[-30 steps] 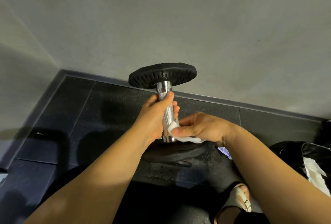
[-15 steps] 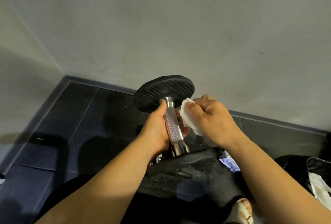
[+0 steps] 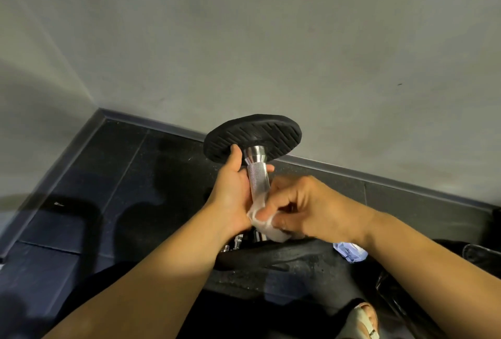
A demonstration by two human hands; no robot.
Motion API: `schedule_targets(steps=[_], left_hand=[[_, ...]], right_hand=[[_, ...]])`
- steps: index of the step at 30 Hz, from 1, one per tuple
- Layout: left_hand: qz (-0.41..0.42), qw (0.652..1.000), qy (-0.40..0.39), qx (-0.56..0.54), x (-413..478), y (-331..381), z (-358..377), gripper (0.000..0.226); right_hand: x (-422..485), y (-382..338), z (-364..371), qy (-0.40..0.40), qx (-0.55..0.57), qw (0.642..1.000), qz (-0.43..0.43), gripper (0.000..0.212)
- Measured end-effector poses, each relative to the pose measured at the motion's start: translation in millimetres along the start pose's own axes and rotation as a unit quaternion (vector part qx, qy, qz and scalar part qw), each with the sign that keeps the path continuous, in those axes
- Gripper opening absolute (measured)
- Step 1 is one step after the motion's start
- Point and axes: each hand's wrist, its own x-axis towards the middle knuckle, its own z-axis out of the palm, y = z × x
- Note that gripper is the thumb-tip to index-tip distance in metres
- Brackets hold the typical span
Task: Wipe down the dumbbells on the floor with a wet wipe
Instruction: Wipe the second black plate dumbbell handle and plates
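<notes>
The person is crouched in a corner of the room with one dumbbell (image 3: pixel 259 181) stood on end on the dark speckled floor (image 3: pixel 89 192), leaning a little toward the left. Its lower black plate rests on the floor, and its upper plate, ribbed on the underside, is up in the air in front of the grey wall (image 3: pixel 271 40). The left hand (image 3: pixel 233 192) grips the knurled chrome handle near the top. Its fingers are wrapped round the bar from behind and the thumb points up to touch the underside of the upper plate. The right hand (image 3: pixel 306 208) has its fingers curled and pinches a white wet wipe (image 3: pixel 267 226), bunched round the lower end of the handle just above the bottom plate and close against the heel of the left hand. Just beyond the right wrist a small blue and white packet (image 3: pixel 349 250) lies on the floor. It has some print on it, but the print is too small and blurred to read. I can make out no lettering on either plate. A dark skirting (image 3: pixel 162 123) runs along the foot of the wall. At the bottom right a foot (image 3: pixel 366 317) in a pale strapped sandal shows, and a shiny black bag (image 3: pixel 477 253) sits at the right edge.
</notes>
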Motion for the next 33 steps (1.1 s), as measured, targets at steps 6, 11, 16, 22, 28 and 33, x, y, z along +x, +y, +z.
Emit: schedule_targets(steps=[6, 11, 16, 22, 28, 33], left_hand=[[0.009, 1.0, -0.001, 0.029, -1.4, -3.8, 0.0, 0.076], [0.005, 1.0, -0.011, 0.005, -3.1, -7.4, 5.9, 0.073], [0.002, 1.0, -0.014, 0.002, -2.9, -6.8, 5.7, 0.073], [-0.002, 0.998, 0.006, 0.067, -2.2, -4.5, 0.6, 0.083], [-0.003, 0.998, -0.007, 0.057, -2.3, -4.0, 6.8, 0.087], [-0.008, 0.998, -0.027, 0.06, -4.2, -6.2, 8.8, 0.084]], right_hand=[[3.6, 1.8, 2.8, 0.077, -0.023, 0.996, -0.036, 0.025], [30.6, 7.5, -0.5, 0.222, -0.197, 0.951, -0.084, 0.029], [29.0, 15.9, -0.3, 0.219, -0.157, 0.958, -0.095, 0.022], [-13.0, 16.9, 13.8, 0.043, 0.077, 0.996, -0.024, 0.022], [-13.4, 25.4, -9.9, 0.211, 0.26, 0.939, 0.083, 0.047], [0.0, 36.0, -26.3, 0.328, 0.336, 0.873, 0.129, 0.018]])
